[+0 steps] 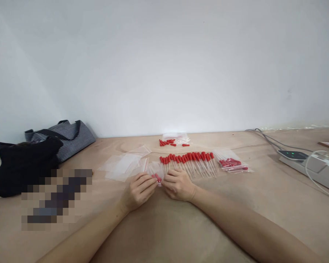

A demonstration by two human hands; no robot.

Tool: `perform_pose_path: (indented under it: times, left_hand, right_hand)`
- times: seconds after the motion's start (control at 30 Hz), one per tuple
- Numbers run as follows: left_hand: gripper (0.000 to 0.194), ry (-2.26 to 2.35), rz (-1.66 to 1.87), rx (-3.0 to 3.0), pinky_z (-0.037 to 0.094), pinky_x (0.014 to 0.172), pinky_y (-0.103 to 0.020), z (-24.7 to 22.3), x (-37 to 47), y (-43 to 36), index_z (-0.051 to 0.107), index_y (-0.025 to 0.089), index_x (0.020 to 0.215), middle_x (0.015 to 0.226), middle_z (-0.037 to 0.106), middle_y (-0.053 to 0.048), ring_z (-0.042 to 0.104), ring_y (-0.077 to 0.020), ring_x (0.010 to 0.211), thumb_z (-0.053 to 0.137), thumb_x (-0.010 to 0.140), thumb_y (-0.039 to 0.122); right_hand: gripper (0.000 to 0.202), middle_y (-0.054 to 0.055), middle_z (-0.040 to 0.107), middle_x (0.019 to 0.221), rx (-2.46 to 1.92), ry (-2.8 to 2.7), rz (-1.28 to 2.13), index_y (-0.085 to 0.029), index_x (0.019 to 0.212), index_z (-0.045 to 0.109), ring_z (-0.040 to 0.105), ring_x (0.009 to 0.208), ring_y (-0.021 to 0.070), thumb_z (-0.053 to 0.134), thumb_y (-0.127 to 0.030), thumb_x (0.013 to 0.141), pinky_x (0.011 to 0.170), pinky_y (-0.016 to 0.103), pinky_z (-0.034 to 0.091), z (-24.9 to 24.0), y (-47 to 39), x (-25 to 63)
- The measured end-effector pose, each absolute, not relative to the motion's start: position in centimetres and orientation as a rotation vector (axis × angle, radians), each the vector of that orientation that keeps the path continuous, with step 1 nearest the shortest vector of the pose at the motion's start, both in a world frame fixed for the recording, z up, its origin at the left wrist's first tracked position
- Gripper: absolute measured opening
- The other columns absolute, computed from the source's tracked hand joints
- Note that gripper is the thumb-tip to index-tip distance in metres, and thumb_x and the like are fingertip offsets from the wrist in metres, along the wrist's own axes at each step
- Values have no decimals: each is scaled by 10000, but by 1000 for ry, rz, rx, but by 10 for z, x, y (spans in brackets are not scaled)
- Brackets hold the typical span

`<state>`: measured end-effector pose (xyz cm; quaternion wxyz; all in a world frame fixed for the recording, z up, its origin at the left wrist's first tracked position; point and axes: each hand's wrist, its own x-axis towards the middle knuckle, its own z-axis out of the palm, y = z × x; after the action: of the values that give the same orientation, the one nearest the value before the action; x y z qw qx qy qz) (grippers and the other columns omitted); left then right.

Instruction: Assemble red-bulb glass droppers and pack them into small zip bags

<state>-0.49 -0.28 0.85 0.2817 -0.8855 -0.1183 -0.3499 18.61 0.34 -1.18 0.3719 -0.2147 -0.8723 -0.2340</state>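
Observation:
Between my hands lies a small clear plastic bag (157,170) with red-capped droppers inside. My left hand (140,189) pinches its near left edge, and my right hand (178,185) has its fingers closed on the near right edge. Just beyond my right hand runs a row of red-capped droppers (192,157) with thin clear stems. Flat clear bags (123,166) are spread past my left hand. To the right of the row sits a filled bag (231,162) with red caps showing through.
Loose red caps (167,142) lie near the wall beside another clear bag (177,137). A black bag (24,164) and a striped bag (71,138) stand at the left, near a pixelated dark object (60,197). On the right are a power strip (315,170), a black device (292,155) and cables.

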Motion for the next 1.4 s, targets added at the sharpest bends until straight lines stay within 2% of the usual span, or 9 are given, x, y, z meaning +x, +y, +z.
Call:
perform_pose_path:
  times: [0.73,0.97,1.17,1.23,1.3,1.4]
  left_hand:
    - [131,-357,-739,-2218,460,759,-384,17,-42,-16,576,145,862,691,669,-25,615,-146,655,504,798,58]
    - [142,-438,-731,-2168,445,726,-365,20,-52,-19,537,173,759,626,649,2,596,-127,582,470,825,67]
    - [173,-469,-728,-2251,447,737,-345,19,-50,-17,507,173,684,592,613,18,567,-115,567,481,851,138]
    - [171,-470,-751,-2269,451,735,-335,19,-47,-17,504,175,686,580,602,24,561,-111,563,484,854,152]
    - [182,-488,-771,-2266,454,721,-331,20,-43,-18,495,174,675,567,593,26,550,-108,544,480,856,156]
    - [193,-461,-799,-2265,455,722,-333,20,-34,-23,489,174,660,559,597,28,543,-105,528,474,846,122]
  right_hand:
    - [109,-16,566,618,-541,-2221,-444,-181,646,554,420,632,121,479,-149,718,540,273,231,-11,3,185]
    - [112,-14,570,621,-566,-2259,-424,-183,644,558,426,633,119,485,-159,726,544,276,232,-12,5,186]
    - [149,-7,571,616,-638,-2264,-374,-192,662,577,437,629,126,463,-185,757,560,268,265,-12,5,191]
    - [158,1,585,670,-681,-2242,-362,-198,714,592,451,651,126,449,-209,779,561,258,280,-10,0,191]
    - [164,17,598,811,-765,-2201,-360,-212,866,597,472,713,131,463,-251,779,556,248,289,-8,-6,187]
    - [300,34,586,946,-868,-2163,-474,-229,1047,540,479,769,153,509,-289,755,561,260,293,-8,-14,174]
